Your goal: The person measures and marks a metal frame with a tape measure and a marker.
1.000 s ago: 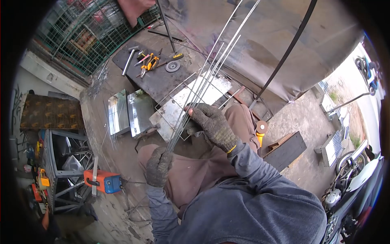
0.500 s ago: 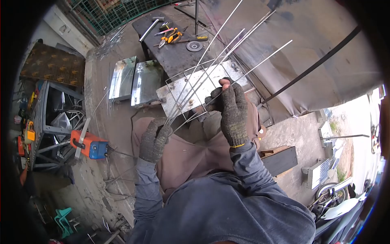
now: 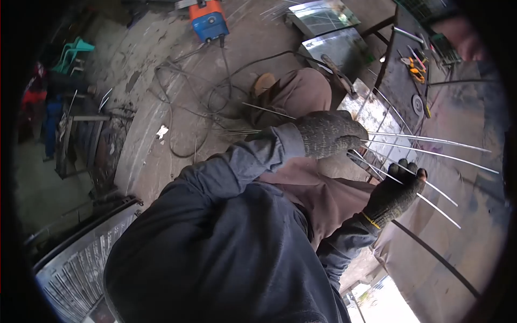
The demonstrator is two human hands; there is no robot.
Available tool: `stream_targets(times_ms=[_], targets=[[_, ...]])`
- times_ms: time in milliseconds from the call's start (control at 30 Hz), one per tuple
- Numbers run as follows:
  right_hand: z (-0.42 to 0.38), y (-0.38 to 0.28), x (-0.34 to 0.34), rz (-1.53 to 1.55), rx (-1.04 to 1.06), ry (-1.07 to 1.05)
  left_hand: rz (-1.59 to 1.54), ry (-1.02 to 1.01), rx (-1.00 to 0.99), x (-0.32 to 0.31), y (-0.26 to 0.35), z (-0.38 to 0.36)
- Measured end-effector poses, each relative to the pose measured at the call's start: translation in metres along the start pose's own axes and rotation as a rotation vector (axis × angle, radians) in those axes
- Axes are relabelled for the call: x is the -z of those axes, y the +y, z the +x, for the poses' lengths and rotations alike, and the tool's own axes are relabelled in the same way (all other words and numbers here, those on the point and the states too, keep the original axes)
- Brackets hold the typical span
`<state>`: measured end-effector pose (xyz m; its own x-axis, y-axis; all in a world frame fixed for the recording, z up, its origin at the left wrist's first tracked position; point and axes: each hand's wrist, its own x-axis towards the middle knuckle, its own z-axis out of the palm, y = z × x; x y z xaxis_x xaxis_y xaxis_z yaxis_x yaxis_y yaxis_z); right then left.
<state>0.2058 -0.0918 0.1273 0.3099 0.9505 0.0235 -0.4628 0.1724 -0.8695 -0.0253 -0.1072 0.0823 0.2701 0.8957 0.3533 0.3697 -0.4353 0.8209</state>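
Note:
My left hand (image 3: 331, 133), in a dark knitted glove, is closed around a bundle of thin metal rods (image 3: 439, 156). The rods fan out to the right from my fist, and their other ends stick out behind my left forearm. Lower right, my right hand (image 3: 396, 195) wears a similar glove with bare fingertips showing. Two of the rods cross it between thumb and fingers, and that grip is partly hidden. Beyond my hands lies a pale metal plate (image 3: 368, 116) with a wire grid over it.
A dark bench (image 3: 396, 67) holds orange-handled pliers (image 3: 416, 71) and a grinding disc (image 3: 417, 104). Shiny sheet-metal boxes (image 3: 336, 51) stand beside it. An orange and blue machine (image 3: 209, 22) sits on the floor, with loose cable (image 3: 171, 116) coiled near my leg.
The view has turned, so the bench now appears at the right. My left hand still holds the rods, which now point rightward. My right hand stays at the rods, its fingers less curled.

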Motion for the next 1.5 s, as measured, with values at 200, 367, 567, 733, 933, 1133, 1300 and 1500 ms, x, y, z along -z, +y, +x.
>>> stream_targets(times_ms=[200, 367, 567, 733, 933, 1133, 1300, 1500], targets=[[-0.003, 0.008, 0.018, -0.242, 0.131, 0.114, -0.014, 0.042, 0.122, -0.012, -0.004, 0.012], [-0.005, -0.006, 0.026, 0.046, 0.110, 0.165, -0.043, 0.208, -0.010, 0.018, -0.028, 0.027], [-0.001, -0.028, 0.050, 0.125, 0.348, 0.285, 0.179, 0.327, 0.238, 0.124, -0.064, -0.002], [-0.009, -0.113, 0.091, 0.222, 0.465, 0.085, 0.124, 0.549, 0.460, 0.181, -0.064, -0.041], [-0.003, -0.188, 0.057, -0.418, 0.631, 0.414, 0.392, 0.452, 0.132, 0.209, -0.149, -0.113], [0.035, -0.183, 0.054, -0.698, 0.481, 0.274, -0.032, 0.497, 0.325, 0.156, -0.130, -0.085], [0.075, -0.227, 0.033, -0.779, 0.640, 0.091, -0.118, 0.317, 0.463, 0.114, -0.073, -0.052], [0.097, -0.127, 0.040, -1.047, -0.062, -0.268, 0.028, 0.477, 0.401, 0.079, -0.093, -0.047]])
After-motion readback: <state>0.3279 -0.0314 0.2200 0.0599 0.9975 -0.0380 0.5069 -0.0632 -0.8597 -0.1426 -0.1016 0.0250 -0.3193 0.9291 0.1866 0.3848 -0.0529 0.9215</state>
